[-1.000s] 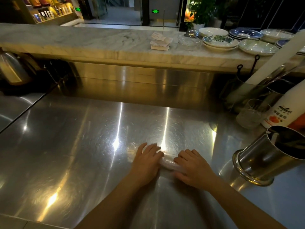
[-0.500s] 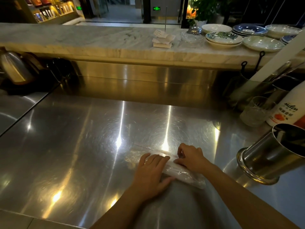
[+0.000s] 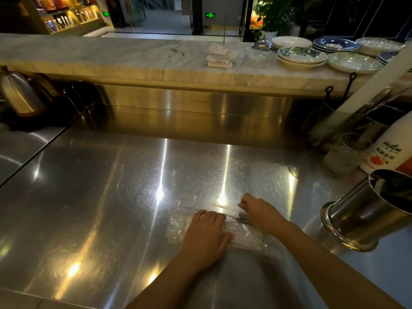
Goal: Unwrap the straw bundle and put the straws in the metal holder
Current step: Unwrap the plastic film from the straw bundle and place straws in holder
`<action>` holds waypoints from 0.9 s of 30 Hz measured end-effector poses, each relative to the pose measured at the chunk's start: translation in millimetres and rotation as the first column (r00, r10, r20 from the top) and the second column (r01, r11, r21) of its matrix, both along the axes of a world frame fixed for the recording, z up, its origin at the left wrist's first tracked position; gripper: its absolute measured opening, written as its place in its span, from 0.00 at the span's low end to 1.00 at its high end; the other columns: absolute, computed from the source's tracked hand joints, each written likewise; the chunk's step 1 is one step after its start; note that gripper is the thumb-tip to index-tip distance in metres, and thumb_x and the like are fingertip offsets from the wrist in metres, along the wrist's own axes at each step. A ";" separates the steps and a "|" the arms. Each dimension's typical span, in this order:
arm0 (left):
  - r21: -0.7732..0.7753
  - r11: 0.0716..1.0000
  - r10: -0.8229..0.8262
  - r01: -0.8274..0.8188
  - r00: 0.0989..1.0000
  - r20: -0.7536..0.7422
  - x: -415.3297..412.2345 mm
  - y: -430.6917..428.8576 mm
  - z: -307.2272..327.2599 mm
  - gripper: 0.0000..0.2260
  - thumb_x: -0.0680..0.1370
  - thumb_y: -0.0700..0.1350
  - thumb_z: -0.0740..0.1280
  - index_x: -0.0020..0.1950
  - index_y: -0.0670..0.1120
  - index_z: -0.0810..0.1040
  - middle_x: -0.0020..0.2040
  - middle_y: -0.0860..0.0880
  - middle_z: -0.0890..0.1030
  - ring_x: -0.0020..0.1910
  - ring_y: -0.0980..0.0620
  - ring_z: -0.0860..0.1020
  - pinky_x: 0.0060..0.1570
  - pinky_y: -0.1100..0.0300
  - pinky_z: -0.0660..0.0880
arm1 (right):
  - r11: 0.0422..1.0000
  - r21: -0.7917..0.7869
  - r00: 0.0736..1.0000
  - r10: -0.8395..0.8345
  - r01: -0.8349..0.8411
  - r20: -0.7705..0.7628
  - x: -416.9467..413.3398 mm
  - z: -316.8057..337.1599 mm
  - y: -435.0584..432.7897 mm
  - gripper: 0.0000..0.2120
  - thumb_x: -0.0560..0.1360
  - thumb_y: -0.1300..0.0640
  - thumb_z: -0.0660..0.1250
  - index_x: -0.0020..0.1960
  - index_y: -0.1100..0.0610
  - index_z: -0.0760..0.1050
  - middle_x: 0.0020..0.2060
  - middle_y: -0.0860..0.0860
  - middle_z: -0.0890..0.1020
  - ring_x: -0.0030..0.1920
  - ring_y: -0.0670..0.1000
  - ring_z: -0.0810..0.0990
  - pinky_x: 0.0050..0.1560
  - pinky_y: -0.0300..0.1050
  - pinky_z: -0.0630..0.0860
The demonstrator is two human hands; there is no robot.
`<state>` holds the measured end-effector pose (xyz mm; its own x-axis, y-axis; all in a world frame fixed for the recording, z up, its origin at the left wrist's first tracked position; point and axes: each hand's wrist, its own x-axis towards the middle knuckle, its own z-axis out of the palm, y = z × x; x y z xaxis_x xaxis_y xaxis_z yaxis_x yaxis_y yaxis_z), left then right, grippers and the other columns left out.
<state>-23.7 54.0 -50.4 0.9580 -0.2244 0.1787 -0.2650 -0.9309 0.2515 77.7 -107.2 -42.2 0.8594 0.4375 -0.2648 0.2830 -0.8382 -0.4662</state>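
Left hand (image 3: 206, 235) flat, pressing clear-plastic-wrapped straw bundle (image 3: 243, 234) near the steel surface's (image 3: 100, 197) front edge; right hand (image 3: 259, 211) pinching wrap.

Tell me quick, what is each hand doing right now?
Left hand: open, pressed flat on the wrapped straw bundle.
Right hand: fingers pinched shut on the clear wrap, which is spread out beyond the bundle.
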 end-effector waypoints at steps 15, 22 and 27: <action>-0.046 0.995 -0.078 0.088 0.979 0.191 -7.5 -9.3 -7.8 0.08 0.67 0.41 0.71 0.43 0.46 0.77 0.58 0.43 0.80 0.55 0.45 0.78 0.55 0.51 0.76 | 0.997 0.062 0.999 0.036 -0.035 -0.020 9.4 34.3 -3.3 0.08 0.75 0.51 0.62 0.41 0.54 0.71 0.35 0.48 0.75 0.36 0.48 0.74 0.41 0.43 0.71; -0.052 0.993 -0.098 0.107 0.983 0.155 -8.4 -9.6 -7.7 0.13 0.70 0.51 0.68 0.51 0.48 0.77 0.48 0.51 0.83 0.48 0.54 0.78 0.62 0.55 0.70 | 0.998 0.036 0.999 0.047 -0.047 0.005 8.6 42.4 0.5 0.05 0.79 0.57 0.55 0.50 0.58 0.66 0.44 0.56 0.80 0.41 0.51 0.78 0.48 0.48 0.77; -0.090 0.996 0.002 0.013 0.987 0.159 -6.9 -11.7 5.0 0.12 0.75 0.55 0.59 0.50 0.50 0.77 0.47 0.49 0.80 0.46 0.50 0.77 0.54 0.58 0.68 | 0.994 0.107 0.999 0.018 -0.023 0.046 11.6 52.3 2.6 0.06 0.79 0.54 0.54 0.47 0.55 0.64 0.37 0.54 0.77 0.38 0.53 0.78 0.44 0.49 0.78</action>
